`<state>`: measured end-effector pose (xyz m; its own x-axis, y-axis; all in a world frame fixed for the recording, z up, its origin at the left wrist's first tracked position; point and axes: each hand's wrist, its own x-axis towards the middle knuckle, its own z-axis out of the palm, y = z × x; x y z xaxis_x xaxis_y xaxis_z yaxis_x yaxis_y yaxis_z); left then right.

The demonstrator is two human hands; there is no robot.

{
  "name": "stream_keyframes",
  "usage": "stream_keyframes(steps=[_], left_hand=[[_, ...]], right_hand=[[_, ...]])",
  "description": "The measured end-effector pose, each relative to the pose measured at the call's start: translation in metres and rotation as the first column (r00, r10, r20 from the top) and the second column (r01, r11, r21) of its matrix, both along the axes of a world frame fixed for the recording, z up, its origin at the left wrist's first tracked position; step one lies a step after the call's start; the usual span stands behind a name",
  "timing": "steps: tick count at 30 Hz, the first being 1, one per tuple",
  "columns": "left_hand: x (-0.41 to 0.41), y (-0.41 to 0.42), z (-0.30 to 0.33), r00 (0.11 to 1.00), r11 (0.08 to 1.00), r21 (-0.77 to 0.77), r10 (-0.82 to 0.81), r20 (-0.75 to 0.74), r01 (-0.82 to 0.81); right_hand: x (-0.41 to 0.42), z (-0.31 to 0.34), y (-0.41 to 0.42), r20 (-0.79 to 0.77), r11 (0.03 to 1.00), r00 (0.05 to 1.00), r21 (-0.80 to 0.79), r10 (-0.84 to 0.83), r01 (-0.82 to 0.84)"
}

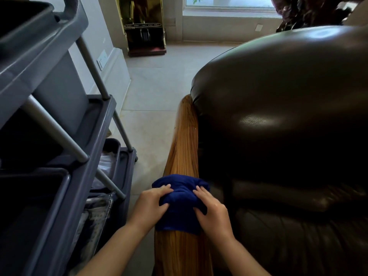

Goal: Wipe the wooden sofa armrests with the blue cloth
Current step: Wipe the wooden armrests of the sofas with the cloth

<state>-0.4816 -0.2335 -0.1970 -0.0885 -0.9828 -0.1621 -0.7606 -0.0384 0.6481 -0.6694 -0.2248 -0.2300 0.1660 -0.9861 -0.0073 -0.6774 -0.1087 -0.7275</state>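
Cloth: a dark blue soft cloth (179, 204) lies draped over the long rounded wooden armrest (184, 140), toward its near end, hanging over both edges.
Left hand: the left hand (150, 204) grips the cloth's left edge, fingers curled onto the top and bunching the fabric.
Right hand: the right hand (212, 211) grips the cloth's right edge, fingers bent into the folds.
Sofa: dark brown leather sofa (278, 108) touches the armrest's right edge.
Cart: grey plastic shelved cart (49, 124) stands on the pale tiled floor (155, 92), left of the armrest.
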Motion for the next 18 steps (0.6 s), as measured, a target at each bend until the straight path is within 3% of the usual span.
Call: stream_keyframes(steps=[3,6,9,18], left_hand=[[-0.004,-0.007,0.025,1.0,0.998,0.051,-0.025,-0.015,0.026],[-0.009,-0.019,0.063,0.997,0.993,0.087,-0.076,-0.022,0.078],[-0.022,-0.027,0.108,0.991,0.99,0.03,-0.134,-0.025,0.135],[-0.09,-0.018,0.273,0.948,0.943,-0.107,-0.317,-0.009,0.315]], right_hand=[[-0.011,0.022,-0.004,0.036,0.994,0.999,0.107,-0.023,0.019],[-0.032,0.065,-0.023,-0.004,0.988,0.998,0.143,0.055,-0.054],[-0.055,0.119,-0.036,-0.026,0.982,0.995,0.165,0.101,-0.095],[-0.127,0.287,-0.007,-0.144,1.0,0.99,-0.027,0.011,-0.015]])
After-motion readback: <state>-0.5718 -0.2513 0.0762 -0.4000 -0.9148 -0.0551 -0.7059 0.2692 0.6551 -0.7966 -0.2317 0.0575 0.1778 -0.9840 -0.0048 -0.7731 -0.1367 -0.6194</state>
